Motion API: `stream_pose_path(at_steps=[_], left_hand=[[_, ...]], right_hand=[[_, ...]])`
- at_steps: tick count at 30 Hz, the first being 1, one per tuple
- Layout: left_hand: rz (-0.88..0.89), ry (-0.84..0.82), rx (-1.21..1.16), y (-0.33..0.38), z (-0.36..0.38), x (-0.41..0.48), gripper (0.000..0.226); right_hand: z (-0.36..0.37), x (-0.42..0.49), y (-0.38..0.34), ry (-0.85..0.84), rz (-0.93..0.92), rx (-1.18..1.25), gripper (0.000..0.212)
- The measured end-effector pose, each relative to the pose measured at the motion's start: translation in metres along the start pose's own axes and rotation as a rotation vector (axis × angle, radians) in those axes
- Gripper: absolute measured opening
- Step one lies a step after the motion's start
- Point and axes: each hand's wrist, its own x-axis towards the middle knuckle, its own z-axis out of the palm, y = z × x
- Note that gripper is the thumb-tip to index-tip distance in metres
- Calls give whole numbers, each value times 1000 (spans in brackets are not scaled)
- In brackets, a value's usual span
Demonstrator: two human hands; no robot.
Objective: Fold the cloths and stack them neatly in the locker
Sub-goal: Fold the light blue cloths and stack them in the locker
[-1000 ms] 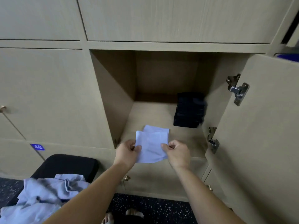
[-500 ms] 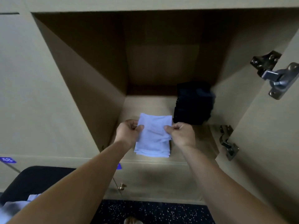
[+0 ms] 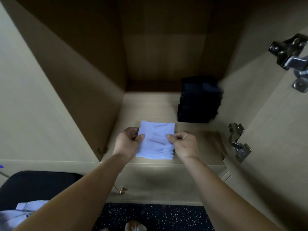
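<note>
A sliver of a blue tag (image 3: 1, 166) shows at the left edge of the view, cut off by the frame, so its writing cannot be read.

The left hand (image 3: 127, 144) pinches the left edge of a folded light blue cloth (image 3: 156, 140), thumb on top and fingers curled underneath. The right hand (image 3: 185, 145) pinches the right edge the same way. The cloth is a flat square with layered edges showing at its lower right corner. It sits just inside the open locker (image 3: 150, 107), low over the front of the locker's floor; whether it rests on the wood cannot be told.

A stack of dark folded cloths (image 3: 199, 100) stands at the back right of the same compartment, well apart from the blue cloth. The locker door (image 3: 275, 130) stands open on the right, with two metal hinges (image 3: 239, 144). At lower left, more light blue cloths (image 3: 15, 214) lie loose on a black seat (image 3: 33, 185).
</note>
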Motion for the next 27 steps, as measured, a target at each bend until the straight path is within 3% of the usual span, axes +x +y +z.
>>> stream_pose_path(at_steps=[3,5,9,11,15,17,19,25,27], left_hand=[[40,9,108,0,-3,-3,17],[173,11,282,-1,-5,-4,23],[483,-1,624,9,0,-6,47],[562,-106,768,18,8,-7,52],[527,-322,1077,12,20,0,71],[500,-345,1108,1,19,6,103],[479,-355,1086,-9,18,11,116],[438,-343,919,-17,21,12,87],[423,-338,896,-21,19,12,92]], right_hand=[[0,-1,0,3,-4,7,22],[-3,-4,-4,43,-79,-69,17],[-7,-11,-17,141,-515,-498,32],[-4,-13,-24,-21,-630,-674,43],[6,-5,-12,-280,-589,-878,60],[10,-2,-3,-335,-578,-927,66],[11,1,5,-337,-583,-912,81],[12,4,13,-330,-569,-844,99],[12,2,11,-330,-562,-847,93]])
